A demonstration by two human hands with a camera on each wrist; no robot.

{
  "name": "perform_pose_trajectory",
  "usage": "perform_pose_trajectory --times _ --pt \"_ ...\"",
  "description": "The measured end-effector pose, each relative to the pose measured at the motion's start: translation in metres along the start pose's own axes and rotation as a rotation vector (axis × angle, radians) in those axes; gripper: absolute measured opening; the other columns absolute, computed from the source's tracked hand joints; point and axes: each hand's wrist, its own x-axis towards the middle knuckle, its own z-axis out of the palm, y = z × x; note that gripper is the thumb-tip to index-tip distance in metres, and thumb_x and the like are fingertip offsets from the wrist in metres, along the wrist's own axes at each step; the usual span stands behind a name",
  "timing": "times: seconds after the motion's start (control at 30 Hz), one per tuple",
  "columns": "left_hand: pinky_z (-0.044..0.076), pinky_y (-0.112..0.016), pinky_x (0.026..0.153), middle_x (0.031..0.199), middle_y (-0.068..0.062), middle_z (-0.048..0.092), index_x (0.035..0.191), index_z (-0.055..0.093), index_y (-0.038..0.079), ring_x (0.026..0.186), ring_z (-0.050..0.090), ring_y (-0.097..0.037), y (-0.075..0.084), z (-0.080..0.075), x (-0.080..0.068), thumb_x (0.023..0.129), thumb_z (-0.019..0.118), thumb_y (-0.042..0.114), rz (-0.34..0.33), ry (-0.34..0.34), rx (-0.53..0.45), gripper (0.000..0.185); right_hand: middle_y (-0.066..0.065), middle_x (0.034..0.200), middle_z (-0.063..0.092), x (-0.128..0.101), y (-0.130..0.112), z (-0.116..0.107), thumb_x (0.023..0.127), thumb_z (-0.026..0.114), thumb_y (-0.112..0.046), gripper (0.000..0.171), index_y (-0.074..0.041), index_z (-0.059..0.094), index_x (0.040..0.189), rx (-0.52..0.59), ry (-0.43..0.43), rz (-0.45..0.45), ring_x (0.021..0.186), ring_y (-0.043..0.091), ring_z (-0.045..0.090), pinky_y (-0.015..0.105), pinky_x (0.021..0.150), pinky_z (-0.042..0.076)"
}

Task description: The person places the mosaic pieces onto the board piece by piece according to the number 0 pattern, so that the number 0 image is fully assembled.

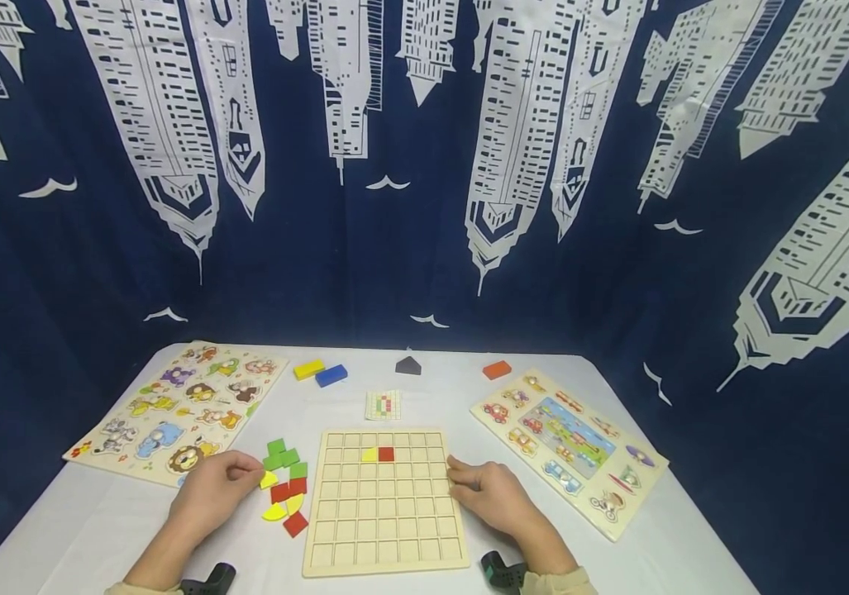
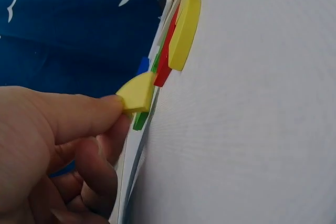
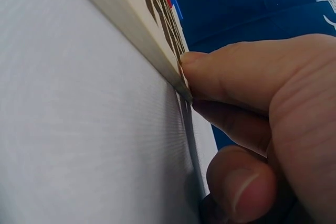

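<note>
Between thumb and fingertips my left hand (image 1: 217, 487) pinches a yellow quarter-circle tile (image 2: 137, 94), at the left of a loose group of tiles. That group has green squares (image 1: 289, 457), red squares (image 1: 295, 524) and yellow quarter-circles (image 1: 274, 512). A wooden grid board (image 1: 378, 531) lies in the middle of the table. Near its top row sit a yellow piece (image 1: 369, 454) and a red square (image 1: 386, 454), side by side. My right hand (image 1: 494, 496) holds the board's right edge, thumb and finger on it in the right wrist view.
Behind the board lies a small pattern card (image 1: 383, 405). Wooden picture puzzles flank it, animals (image 1: 164, 413) left and vehicles (image 1: 571, 446) right. Toward the back are yellow (image 1: 309, 369), blue (image 1: 331, 376), dark grey (image 1: 408, 365) and orange (image 1: 497, 369) blocks.
</note>
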Motion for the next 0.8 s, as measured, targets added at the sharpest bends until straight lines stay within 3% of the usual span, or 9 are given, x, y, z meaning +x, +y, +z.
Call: perform_pose_trajectory --times 0.17,0.4,0.63,0.8 --pt "0.049 -0.03 0.067 0.091 0.0 0.075 0.1 0.076 0.011 0.078 0.063 -0.016 0.011 0.002 0.003 0.092 0.075 0.023 -0.003 0.004 -0.035 0.015 0.0 0.142 0.062 0.001 0.001 0.001 0.093 0.074 -0.024 0.033 -0.01 0.074 0.123 0.012 -0.002 0.017 0.135 0.032 0.057 0.055 0.111 0.042" --pt "0.047 -0.032 0.065 0.087 0.001 0.073 0.096 0.076 0.014 0.074 0.06 -0.016 0.047 0.008 0.012 0.093 0.074 0.024 0.036 -0.062 -0.052 0.011 0.002 0.142 0.062 0.001 0.003 0.004 0.093 0.074 -0.023 0.033 -0.008 0.074 0.123 0.016 0.0 0.001 0.133 0.032 0.059 0.053 0.109 0.043" --pt "0.048 -0.031 0.069 0.086 0.003 0.072 0.093 0.077 0.016 0.078 0.06 -0.016 0.091 0.039 0.032 0.091 0.076 0.023 0.078 -0.124 -0.095 0.008 0.003 0.142 0.062 0.002 0.002 -0.001 0.092 0.075 -0.021 0.033 -0.008 0.074 0.122 -0.006 0.01 -0.01 0.132 0.032 0.06 0.053 0.109 0.044" --pt "0.049 -0.034 0.074 0.085 0.005 0.071 0.087 0.078 0.017 0.081 0.06 -0.016 0.111 0.068 0.04 0.089 0.077 0.022 0.126 -0.184 -0.111 0.005 0.002 0.143 0.061 0.0 0.002 0.0 0.092 0.076 -0.022 0.034 -0.009 0.074 0.123 0.001 -0.007 -0.011 0.134 0.032 0.058 0.053 0.11 0.042"
